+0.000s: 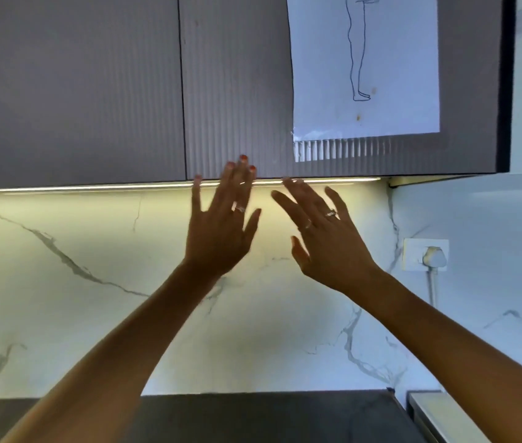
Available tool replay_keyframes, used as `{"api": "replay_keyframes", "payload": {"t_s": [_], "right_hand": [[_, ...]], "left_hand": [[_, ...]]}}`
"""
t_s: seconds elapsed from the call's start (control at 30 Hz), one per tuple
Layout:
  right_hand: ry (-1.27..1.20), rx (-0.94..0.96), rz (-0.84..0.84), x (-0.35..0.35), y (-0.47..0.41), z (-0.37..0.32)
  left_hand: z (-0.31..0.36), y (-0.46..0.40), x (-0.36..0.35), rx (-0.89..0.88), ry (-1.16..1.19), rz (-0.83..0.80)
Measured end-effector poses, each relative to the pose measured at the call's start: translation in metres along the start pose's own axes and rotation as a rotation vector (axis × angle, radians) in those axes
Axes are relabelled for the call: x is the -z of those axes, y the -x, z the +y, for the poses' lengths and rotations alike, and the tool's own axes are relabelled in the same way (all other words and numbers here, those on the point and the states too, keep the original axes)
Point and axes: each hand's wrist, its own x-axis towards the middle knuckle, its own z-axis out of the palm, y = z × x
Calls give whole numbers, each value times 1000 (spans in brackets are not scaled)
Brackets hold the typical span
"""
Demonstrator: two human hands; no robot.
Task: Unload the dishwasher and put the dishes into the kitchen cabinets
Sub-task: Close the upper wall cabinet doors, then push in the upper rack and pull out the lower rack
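While raised: hands [221, 228] below cabinet [237, 91].

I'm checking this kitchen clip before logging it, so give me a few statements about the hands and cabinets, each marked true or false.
1. Both cabinet doors are closed. True.
2. The left hand grips a plate. False: its fingers are spread and hold nothing.
3. The right hand wears rings. True.
4. The paper drawing hangs on the left door. False: it is on the right door.
5. A plug sits in the wall socket. True.
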Motion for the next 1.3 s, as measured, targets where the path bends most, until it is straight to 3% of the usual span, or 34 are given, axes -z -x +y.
{"api": "replay_keyframes", "payload": {"t_s": [0.13, 0.3, 0.43, 0.63, 0.8, 0.93, 1.1, 1.3], "right_hand": [[-50, -174, -117, 19, 97, 23], [-101, -558, -380, 89, 262, 41], [-59, -963, -601, 172, 396, 41], [-21, -1338, -736, 280, 535, 36], [43, -1635, -770, 348, 625, 24], [68, -2012, -710, 397, 697, 14], [-40, -2303, -743, 426, 772, 2], [-229, -2599, -546, 425, 830, 9]], "left_hand": [[89, 36, -8, -168, 216, -54], [239, 103, 2, -271, 551, -236], [378, 172, 54, -481, 800, -434], [540, 245, 154, -787, 1072, -650], [622, 294, 209, -994, 1157, -824], [677, 337, 245, -1110, 1145, -995], [713, 390, 286, -1200, 1124, -1175], [745, 436, 318, -1293, 1093, -1383]]}}
